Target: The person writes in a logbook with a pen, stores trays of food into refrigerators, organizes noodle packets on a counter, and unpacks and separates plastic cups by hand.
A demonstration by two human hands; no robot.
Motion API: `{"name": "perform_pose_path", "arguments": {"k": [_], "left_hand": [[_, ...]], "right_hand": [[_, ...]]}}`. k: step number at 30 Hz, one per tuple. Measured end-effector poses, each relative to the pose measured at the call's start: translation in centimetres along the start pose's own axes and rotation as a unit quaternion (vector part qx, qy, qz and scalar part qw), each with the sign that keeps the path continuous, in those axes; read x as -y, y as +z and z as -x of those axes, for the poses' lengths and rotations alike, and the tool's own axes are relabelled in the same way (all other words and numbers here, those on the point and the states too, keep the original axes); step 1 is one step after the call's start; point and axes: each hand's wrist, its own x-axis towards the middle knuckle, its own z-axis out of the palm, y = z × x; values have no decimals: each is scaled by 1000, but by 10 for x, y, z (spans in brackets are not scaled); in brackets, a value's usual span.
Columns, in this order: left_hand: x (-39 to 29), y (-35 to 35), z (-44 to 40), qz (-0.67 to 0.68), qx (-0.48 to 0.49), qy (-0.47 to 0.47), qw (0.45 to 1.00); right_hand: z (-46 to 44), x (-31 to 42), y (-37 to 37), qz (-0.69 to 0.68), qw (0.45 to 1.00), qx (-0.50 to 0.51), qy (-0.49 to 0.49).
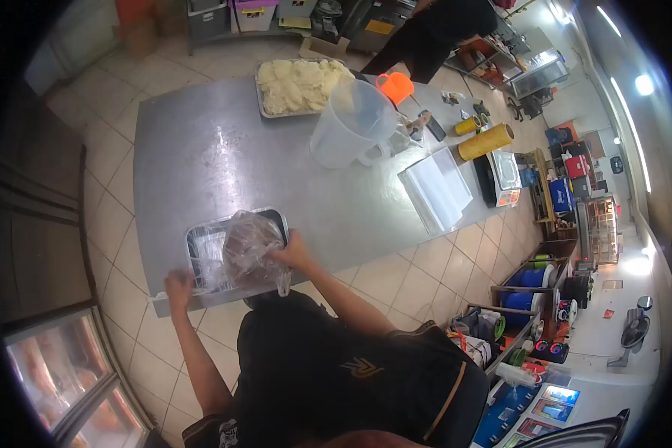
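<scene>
A clear plastic bag (252, 248) with something brown inside lies over the right part of a metal tray (204, 240) at the near left corner of the steel table. My right hand (295, 252) is closed on the bag's right side. At the tray's lower left corner, my left hand (178, 287) has its fingers closed near a loose, thin edge of plastic. Whether that plastic belongs to the same bag cannot be made out.
The steel table (194, 149) bears a tray of pale dough (299, 84), a translucent pitcher (351, 123), an orange cup (395, 87), white sheets (437, 190), a yellow film roll (486, 142) and a scale (506, 170). A person (429, 37) stands beyond it.
</scene>
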Motion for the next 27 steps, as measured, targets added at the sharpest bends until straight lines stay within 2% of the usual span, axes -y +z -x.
{"name": "perform_pose_path", "arguments": {"k": [2, 6, 8, 9, 11, 12, 15, 18, 19, 20, 21, 22, 23, 24, 25, 26, 27], "left_hand": [[-8, 11, 5, 177, 177, -72, 966], [-20, 18, 20, 208, 94, -84, 970], [-3, 29, 23, 196, 79, -101, 972], [0, 25, 22, 199, 44, -78, 976], [4, 4, 24, 201, -25, -33, 979], [8, -12, 23, 226, -23, -42, 973], [23, -69, 15, 286, -4, -74, 955], [54, -129, 3, 283, 36, -117, 951], [80, -151, -2, 257, 39, -134, 956], [142, -125, -4, 258, -60, -122, 957], [141, -161, -8, 314, -67, -158, 934], [129, -206, -9, 240, -81, -140, 957], [151, -229, -18, 190, -101, -117, 970], [151, -260, -25, 196, -148, -102, 964], [167, -292, -31, 205, -123, -75, 968], [183, -314, -40, 248, -141, -58, 957], [196, -344, -51, 239, -109, -69, 962]], "right_hand": [[-7, 4, -11, -32, 998, 42, 25], [5, 19, -27, -97, 992, 77, 7], [14, 28, -29, -220, 970, 102, -37], [16, 31, -27, -278, 952, 114, -60], [20, 36, -23, -257, 952, 150, -64], [21, 41, -15, -247, 952, 170, -69], [32, 80, 16, -362, 914, 186, -4], [70, 164, 42, -438, 887, 139, 43], [67, 164, 65, -449, 866, 192, 108], [64, 164, 88, -449, 839, 253, 174], [78, 185, 104, -453, 832, 268, 174], [83, 188, 128, -475, 817, 298, 132], [85, 193, 155, -498, 799, 325, 92], [96, 202, 175, -475, 810, 336, -71], [104, 222, 196, -468, 805, 347, -109], [111, 242, 218, -463, 799, 356, -146], [113, 267, 235, -467, 803, 366, -58]]}}
